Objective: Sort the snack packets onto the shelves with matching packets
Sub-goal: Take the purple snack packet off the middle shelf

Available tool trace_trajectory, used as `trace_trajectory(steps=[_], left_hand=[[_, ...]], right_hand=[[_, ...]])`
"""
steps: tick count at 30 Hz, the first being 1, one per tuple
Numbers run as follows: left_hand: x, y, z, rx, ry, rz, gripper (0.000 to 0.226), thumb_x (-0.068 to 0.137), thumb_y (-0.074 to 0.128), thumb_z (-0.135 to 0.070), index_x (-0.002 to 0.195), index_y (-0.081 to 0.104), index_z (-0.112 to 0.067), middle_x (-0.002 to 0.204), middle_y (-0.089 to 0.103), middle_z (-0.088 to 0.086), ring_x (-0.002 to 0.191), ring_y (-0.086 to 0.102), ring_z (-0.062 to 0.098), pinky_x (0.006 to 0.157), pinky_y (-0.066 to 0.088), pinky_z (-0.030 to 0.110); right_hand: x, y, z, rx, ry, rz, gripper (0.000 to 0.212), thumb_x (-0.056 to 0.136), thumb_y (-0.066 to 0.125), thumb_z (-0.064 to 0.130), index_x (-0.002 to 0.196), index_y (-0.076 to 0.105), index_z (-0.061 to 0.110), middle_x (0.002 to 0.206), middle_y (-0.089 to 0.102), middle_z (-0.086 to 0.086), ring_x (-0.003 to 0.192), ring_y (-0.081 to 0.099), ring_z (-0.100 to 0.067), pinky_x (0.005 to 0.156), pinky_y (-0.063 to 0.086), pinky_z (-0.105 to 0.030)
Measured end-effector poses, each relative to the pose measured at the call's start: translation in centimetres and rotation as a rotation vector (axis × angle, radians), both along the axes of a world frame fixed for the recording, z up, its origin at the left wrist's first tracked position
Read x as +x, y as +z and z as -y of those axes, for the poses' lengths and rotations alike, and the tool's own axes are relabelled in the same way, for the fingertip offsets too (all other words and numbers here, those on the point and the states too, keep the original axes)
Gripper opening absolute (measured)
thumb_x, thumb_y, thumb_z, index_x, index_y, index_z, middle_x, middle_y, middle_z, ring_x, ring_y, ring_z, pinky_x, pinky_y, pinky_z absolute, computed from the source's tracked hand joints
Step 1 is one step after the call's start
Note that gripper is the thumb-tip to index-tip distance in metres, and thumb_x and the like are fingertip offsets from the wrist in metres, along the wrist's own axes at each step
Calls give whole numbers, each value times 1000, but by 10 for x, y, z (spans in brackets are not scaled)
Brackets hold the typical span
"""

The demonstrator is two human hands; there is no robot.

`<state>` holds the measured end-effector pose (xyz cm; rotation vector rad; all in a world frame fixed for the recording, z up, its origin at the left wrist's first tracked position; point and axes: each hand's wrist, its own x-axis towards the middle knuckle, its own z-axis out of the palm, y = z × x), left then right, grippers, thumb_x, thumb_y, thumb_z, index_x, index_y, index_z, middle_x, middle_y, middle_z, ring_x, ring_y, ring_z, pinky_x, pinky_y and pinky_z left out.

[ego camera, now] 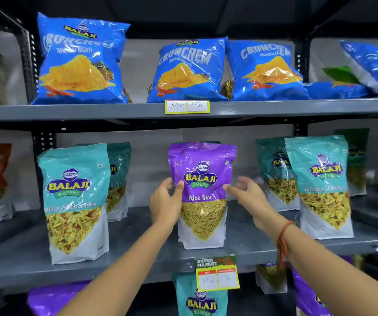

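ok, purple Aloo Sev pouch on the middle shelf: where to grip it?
Grip the Aloo Sev pouch by its two side edges near mid-height, coming from the front. It stands upright, facing out, with open gaps either side. Left hand and right hand already flank it.

The purple packet (202, 190) reads "Balaji Wafers, Aloo Sev"; the teal packet (75, 201) apparently "Khatta Mitha Mix"; blue bags (190, 69) say "Crunchem". The upper shelf tag (187, 106) reads "30 Rs, 15 Rs"; the lower tag (216, 272) "Super Market".
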<state>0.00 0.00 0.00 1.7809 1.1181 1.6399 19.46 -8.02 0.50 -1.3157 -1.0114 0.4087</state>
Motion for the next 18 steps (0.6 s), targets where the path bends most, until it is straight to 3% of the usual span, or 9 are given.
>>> trace_trajectory(steps=[3, 6, 8, 11, 14, 16, 18], left_hand=[[6, -7, -9, 50, 93, 33, 27, 87, 63, -44, 102, 72, -23, 96, 77, 0, 90, 70, 24, 75, 47, 31], [10, -10, -15, 28, 106, 72, 25, 86, 65, -43, 96, 74, -21, 90, 78, 1, 83, 70, 22, 73, 45, 30], [10, -9, -20, 9, 105, 100, 22, 86, 67, -40, 91, 75, -21, 84, 77, 0, 80, 69, 21, 72, 45, 28], [10, -7, -22, -46, 98, 169, 19, 85, 69, -38, 83, 74, -21, 70, 69, -7, 75, 68, 19, 69, 44, 28], [7, -3, -18, -109, 87, 242, 18, 84, 71, -37, 82, 75, -20, 71, 71, -6, 73, 66, 18, 74, 50, 31], [2, -2, -12, -124, 72, 282, 16, 84, 71, -35, 75, 74, -21, 70, 72, -4, 68, 63, 16, 71, 50, 31], [-5, -1, -1, -122, 51, 339, 21, 83, 72, -33, 63, 69, -26, 64, 69, -6, 62, 59, 13, 66, 47, 29]], right_hand=[[2, -9, -15, -49, 54, 25, 27, 79, 82, 35, 98, 78, 15, 93, 79, 3, 84, 68, -7, 71, 45, -24], [1, -16, -27, -44, 45, 11, 21, 77, 84, 29, 71, 77, 10, 57, 69, 12, 49, 56, 4, 59, 40, -21], [2, -16, -32, -5, 5, -5, 27, 78, 83, 25, 69, 75, 1, 59, 68, -1, 54, 53, -7, 62, 41, -26], [-1, -16, -34, 21, -57, -6, 24, 78, 83, 23, 73, 77, 1, 83, 78, -24, 72, 60, -19, 75, 53, -42], [-4, -14, -30, 25, -74, 4, 22, 78, 83, 24, 73, 78, 3, 90, 79, -24, 78, 67, -22, 92, 56, -52], [-8, -13, -26, 43, -79, 16, 22, 77, 83, 25, 73, 79, 4, 90, 79, -24, 78, 70, -25, 92, 57, -55], [-15, -13, -19, 74, -88, 29, 21, 76, 83, 27, 73, 79, 7, 84, 80, -20, 71, 66, -15, 85, 58, -50]])
